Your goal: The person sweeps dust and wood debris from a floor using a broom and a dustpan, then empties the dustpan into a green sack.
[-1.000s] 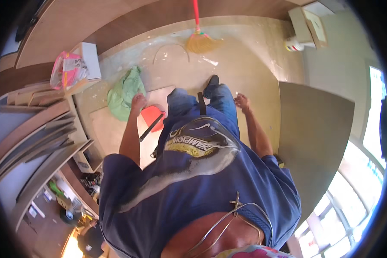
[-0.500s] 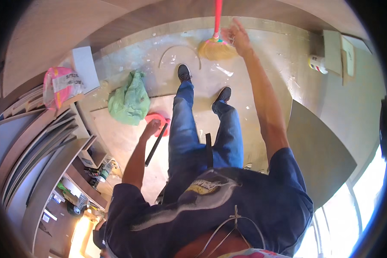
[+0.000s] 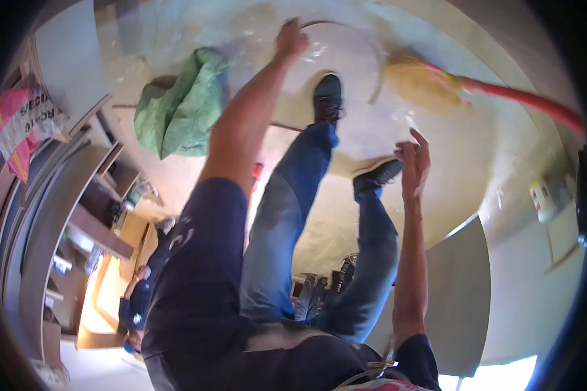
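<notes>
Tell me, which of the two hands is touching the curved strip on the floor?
The left hand, stretched far forward onto the curved strip; the right hand is open, touching nothing.

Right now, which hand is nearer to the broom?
Right. The right hand is open just below and left of the broom head, not touching it. The left hand is farther left, on the curved strip.

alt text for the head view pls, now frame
Looking down, the person's left hand reaches to a thin curved strip on the dusty floor, while the right hand hangs open beside a red-handled broom. A green sack lies left of their jeans and dark shoes.
</notes>
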The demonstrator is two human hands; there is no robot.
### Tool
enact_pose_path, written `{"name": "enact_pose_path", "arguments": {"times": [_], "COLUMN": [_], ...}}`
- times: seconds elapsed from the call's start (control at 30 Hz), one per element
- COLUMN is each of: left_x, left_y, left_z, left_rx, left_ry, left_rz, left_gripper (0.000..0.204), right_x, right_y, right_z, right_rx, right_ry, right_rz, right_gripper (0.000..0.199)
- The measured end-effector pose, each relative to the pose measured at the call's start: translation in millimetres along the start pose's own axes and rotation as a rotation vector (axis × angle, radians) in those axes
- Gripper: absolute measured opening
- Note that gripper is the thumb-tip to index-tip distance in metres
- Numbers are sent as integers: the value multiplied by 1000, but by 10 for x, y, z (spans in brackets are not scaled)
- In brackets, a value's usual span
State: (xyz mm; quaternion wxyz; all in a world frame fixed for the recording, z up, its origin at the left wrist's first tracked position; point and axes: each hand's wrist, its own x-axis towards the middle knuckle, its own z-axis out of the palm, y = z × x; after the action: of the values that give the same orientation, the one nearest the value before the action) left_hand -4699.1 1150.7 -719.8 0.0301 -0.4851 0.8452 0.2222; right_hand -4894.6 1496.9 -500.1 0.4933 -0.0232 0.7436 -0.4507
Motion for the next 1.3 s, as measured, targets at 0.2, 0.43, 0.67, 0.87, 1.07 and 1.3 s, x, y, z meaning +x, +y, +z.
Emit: {"name": "enact_pose_path", "arguments": {"times": [0.2,0.43,0.67,0.87,1.07,1.3], "left_x": [-214,-806,-1821,-2360,-2622,-2281], "left_y": [185,221,594,1048,-321,-2127], "left_z": [752,-112,-1461,-1787,-2267,-2976], "left_rx": [95,-349,-789,-1022,-671,105], "left_ry": [23,119,257,293,353,224], "left_rz": [-131,-12,-372,-497,-432,-625], "left_gripper": [45,14,11,18,31,48], "right_x": [685,1727,748,-297,518,804], "right_y": [592,-437,-549,-1072,-997,-1179], "right_z": [312,909,1662,2441,2215,2878], "right_rx": [-232,-1012,-383,-399,-456,-163], "right_ry": [-84,-16,-682,-526,-332,-330], "right_rz": [-15,-838,-124,-324,-119,-104], "right_gripper": [36,62,55,44,27,22]}}
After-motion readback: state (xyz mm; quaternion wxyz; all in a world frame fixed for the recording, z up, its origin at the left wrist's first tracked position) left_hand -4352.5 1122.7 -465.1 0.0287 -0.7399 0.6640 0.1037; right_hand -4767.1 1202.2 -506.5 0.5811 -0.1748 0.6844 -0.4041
